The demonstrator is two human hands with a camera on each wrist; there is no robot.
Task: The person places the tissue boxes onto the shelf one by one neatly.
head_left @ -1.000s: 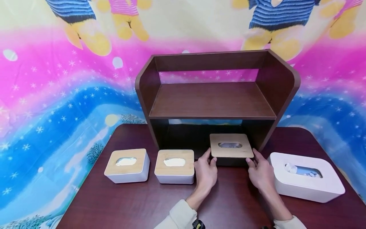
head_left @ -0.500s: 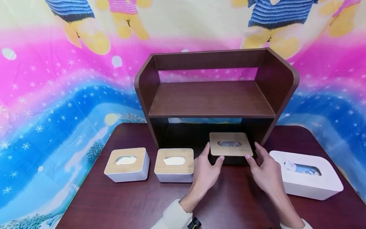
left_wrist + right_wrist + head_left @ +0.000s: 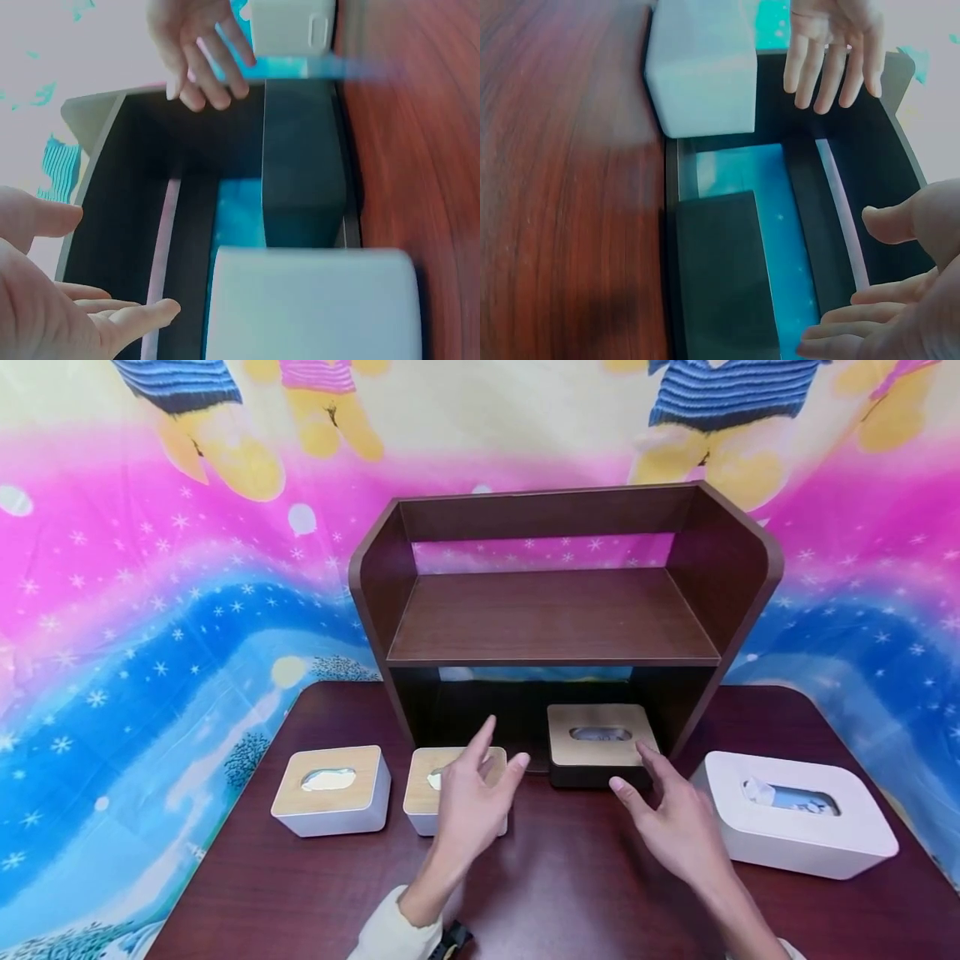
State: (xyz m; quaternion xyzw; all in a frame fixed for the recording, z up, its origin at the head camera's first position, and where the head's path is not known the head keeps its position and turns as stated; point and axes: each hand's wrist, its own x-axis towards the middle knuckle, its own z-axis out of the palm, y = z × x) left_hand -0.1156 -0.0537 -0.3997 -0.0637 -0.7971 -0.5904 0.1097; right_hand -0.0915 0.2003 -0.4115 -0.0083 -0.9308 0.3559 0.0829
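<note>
A black tissue box with a wooden lid [image 3: 600, 745] sits at the right of the shelf's lower compartment, its front sticking out a little. My right hand [image 3: 678, 827] hovers just in front of it, fingers spread, holding nothing. The left hand [image 3: 472, 802] is raised over the middle white tissue box with a wooden lid [image 3: 422, 793], hiding part of it; its fingers are extended and hold nothing. In the left wrist view the black tissue box [image 3: 304, 161] stands beyond the white tissue box [image 3: 315, 307]. Both hands also show apart from the boxes in the right wrist view.
The dark brown two-tier shelf [image 3: 555, 618] stands at the back of the reddish-brown table [image 3: 555, 877]. Another white, wooden-lidded tissue box [image 3: 330, 789] is at the left. A larger all-white tissue box [image 3: 798, 814] stands at the right. A printed cloth [image 3: 150, 610] hangs behind.
Both hands have let go of the black tissue box and drawn away. The left hand has moved left over the middle white box; the right has pulled back slightly. The black box stays in place.
</note>
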